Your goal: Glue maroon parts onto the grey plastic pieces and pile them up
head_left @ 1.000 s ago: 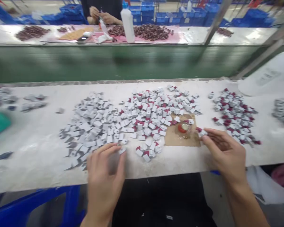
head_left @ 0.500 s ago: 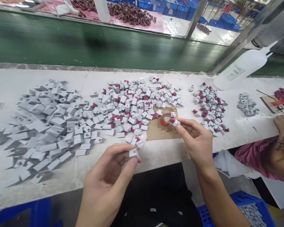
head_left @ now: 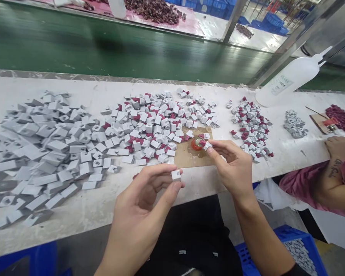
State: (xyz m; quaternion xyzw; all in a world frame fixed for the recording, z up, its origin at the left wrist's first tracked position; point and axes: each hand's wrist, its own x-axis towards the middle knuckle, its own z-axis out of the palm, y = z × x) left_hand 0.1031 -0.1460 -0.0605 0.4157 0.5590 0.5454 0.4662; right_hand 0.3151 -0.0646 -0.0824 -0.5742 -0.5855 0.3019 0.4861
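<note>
Between thumb and fingertips, my left hand [head_left: 149, 203] pinches a small grey plastic block [head_left: 176, 175] with a notch in its side, held above the table's front edge. My right hand [head_left: 232, 165] grips a small grey-and-maroon plastic piece [head_left: 207, 145], its maroon end pointing left. That end is close to a shallow round dish with a red rim [head_left: 196, 145]; whether they touch I cannot tell. The dish sits on a wet-stained brown cardboard sheet [head_left: 184, 159]. Behind my left hand lies a heap of grey blocks joined to maroon parts [head_left: 155, 122].
Plain grey blocks [head_left: 57, 149] cover the left of the table. To the right are a grey-and-maroon pile [head_left: 250, 122], small grey parts [head_left: 295, 124] and a white squeeze bottle [head_left: 290, 80]. A co-worker's arm [head_left: 333, 176] rests at the right. A green belt [head_left: 132, 53] runs behind.
My left hand has moved right and slightly up with its block, nearer my right hand. The right hand's piece is at about the same place beside the dish. The view has shifted slightly.
</note>
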